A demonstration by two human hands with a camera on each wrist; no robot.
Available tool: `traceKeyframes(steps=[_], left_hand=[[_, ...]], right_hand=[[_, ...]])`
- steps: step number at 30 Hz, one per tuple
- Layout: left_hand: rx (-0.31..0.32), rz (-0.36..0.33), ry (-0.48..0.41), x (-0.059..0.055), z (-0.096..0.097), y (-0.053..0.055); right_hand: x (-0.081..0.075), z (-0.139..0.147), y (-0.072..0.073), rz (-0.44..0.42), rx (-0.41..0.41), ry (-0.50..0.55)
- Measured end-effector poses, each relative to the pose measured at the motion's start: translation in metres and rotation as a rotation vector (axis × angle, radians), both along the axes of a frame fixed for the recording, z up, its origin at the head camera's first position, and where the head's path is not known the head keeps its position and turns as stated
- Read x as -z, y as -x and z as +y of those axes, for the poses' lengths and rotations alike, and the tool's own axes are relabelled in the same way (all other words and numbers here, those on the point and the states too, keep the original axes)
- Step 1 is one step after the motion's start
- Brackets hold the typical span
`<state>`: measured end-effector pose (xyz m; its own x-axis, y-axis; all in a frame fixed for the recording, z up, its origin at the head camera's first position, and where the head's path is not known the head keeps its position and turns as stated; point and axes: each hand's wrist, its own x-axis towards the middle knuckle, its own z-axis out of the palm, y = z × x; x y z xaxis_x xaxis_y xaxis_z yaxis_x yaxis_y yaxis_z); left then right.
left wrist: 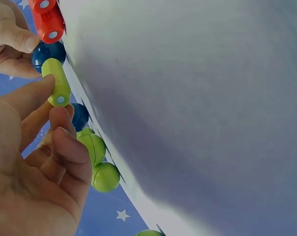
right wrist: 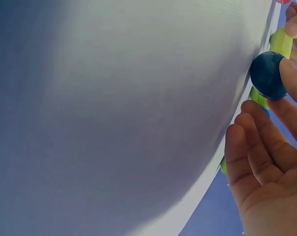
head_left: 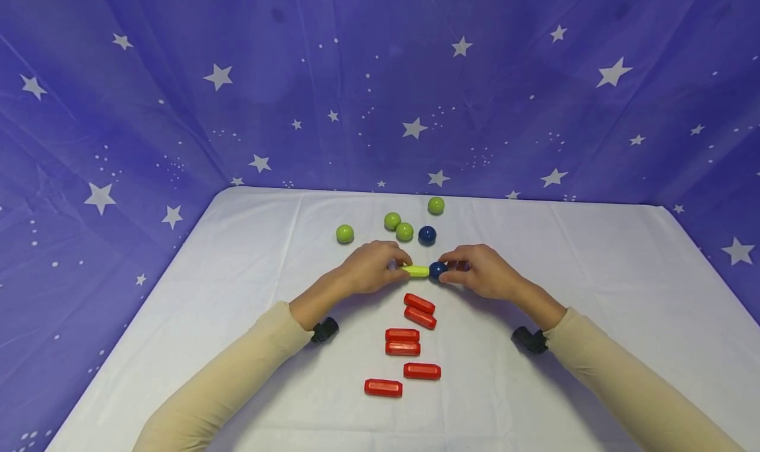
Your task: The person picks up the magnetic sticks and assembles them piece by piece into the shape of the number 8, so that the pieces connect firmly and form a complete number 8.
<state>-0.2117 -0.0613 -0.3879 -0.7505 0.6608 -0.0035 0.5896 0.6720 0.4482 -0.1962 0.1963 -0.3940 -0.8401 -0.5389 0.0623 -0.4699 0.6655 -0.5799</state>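
Head view: your left hand (head_left: 375,268) pinches the single yellow-green rod (head_left: 418,271), your right hand (head_left: 483,272) the held blue ball (head_left: 437,270); they touch end-on over the counter (head_left: 493,386), probably gripped at outer sides to leave the meeting faces free. Beyond sit one loose blue ball (head_left: 427,235) and four green balls (head_left: 436,205); nearer you, six red rods (head_left: 422,371).

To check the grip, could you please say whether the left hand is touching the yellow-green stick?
Touching. The left wrist view shows the left hand with its thumb against the yellow-green stick.
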Motion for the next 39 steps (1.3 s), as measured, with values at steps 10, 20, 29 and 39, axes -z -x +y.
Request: traceKeyframes(steps=[10, 20, 29, 39], left_hand=[[-0.061, -0.043, -0.212, -0.003, -0.017, 0.007], [-0.418, -0.080, -0.449, -0.005, -0.069, 0.038], [-0.491, -0.204, -0.349, 0.007, -0.096, 0.044], [-0.447, -0.178, -0.306, 0.011, -0.091, 0.044]], right_hand=[[-0.001, 0.000, 0.000, -0.021, 0.007, -0.003], [0.002, 0.001, 0.000, -0.010, -0.002, 0.004], [0.001, 0.001, -0.001, -0.023, 0.013, 0.000], [0.002, 0.001, -0.001, -0.021, 0.008, 0.006]])
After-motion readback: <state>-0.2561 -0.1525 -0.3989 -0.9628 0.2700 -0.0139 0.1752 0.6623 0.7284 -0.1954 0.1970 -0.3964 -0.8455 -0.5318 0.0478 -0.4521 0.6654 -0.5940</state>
